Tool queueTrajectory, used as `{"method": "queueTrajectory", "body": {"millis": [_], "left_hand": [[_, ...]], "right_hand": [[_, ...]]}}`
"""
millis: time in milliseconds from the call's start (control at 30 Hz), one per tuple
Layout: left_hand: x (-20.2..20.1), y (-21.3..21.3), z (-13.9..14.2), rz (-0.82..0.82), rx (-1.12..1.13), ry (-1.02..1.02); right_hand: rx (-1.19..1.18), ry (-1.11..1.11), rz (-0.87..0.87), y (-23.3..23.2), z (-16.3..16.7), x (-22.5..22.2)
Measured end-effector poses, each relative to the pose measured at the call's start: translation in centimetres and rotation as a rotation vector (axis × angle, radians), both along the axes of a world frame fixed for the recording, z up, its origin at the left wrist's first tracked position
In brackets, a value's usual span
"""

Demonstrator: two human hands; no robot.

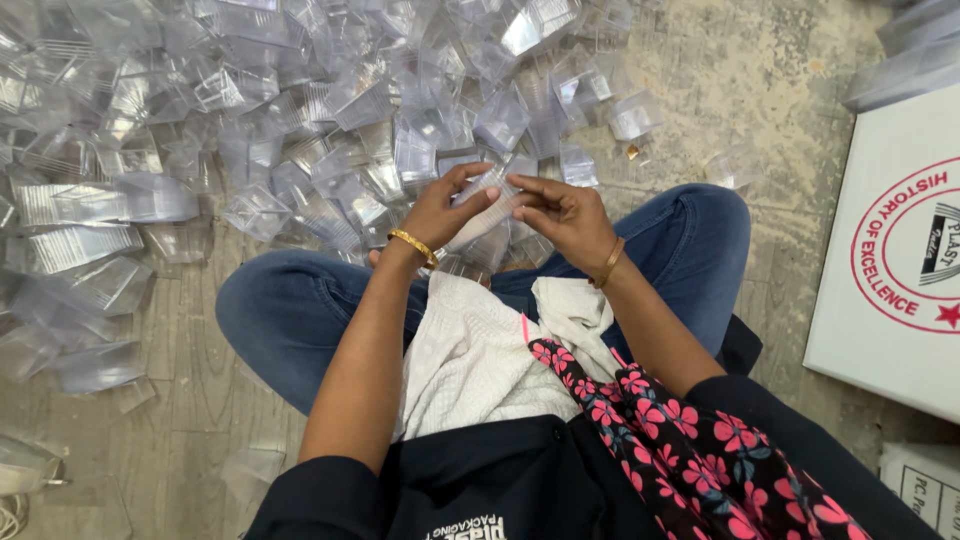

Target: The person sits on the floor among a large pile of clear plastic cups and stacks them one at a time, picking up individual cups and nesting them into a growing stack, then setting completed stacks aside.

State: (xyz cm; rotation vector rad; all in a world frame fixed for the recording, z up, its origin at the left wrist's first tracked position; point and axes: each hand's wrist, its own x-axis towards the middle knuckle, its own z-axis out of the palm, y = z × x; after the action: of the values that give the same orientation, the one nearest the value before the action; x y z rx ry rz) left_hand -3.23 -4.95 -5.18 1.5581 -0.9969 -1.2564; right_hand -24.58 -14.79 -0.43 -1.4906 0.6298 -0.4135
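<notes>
I sit cross-legged on the floor. My left hand and my right hand meet in front of my knees, both gripping one small clear plastic box piece between the fingertips. A gold bangle circles each wrist. Just beyond the hands spreads a big heap of clear plastic boxes, loose and tumbled. A white cloth lies over my lap.
Stacks of nested clear boxes lie at the left. A white cardboard carton with a red round print stands at the right, a second carton below it. Bare concrete floor shows at the upper right.
</notes>
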Motion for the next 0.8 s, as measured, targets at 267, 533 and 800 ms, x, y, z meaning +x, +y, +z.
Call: {"method": "queueTrajectory", "body": {"millis": [267, 533, 800], "left_hand": [[0.1, 0.0, 0.3, -0.027, -0.067, -0.013], [0.3, 0.0, 0.3, 0.118, -0.014, -0.043], [0.6, 0.2, 1.9, 0.033, -0.037, 0.049]], "right_hand": [[0.006, -0.056, -0.039, 0.1, -1.2, -0.7], [-1.059, 0.358, -0.569, -10.3, -3.8, -7.2], [-0.950, 0.619, -0.368, -12.4, -5.7, -6.4]]}}
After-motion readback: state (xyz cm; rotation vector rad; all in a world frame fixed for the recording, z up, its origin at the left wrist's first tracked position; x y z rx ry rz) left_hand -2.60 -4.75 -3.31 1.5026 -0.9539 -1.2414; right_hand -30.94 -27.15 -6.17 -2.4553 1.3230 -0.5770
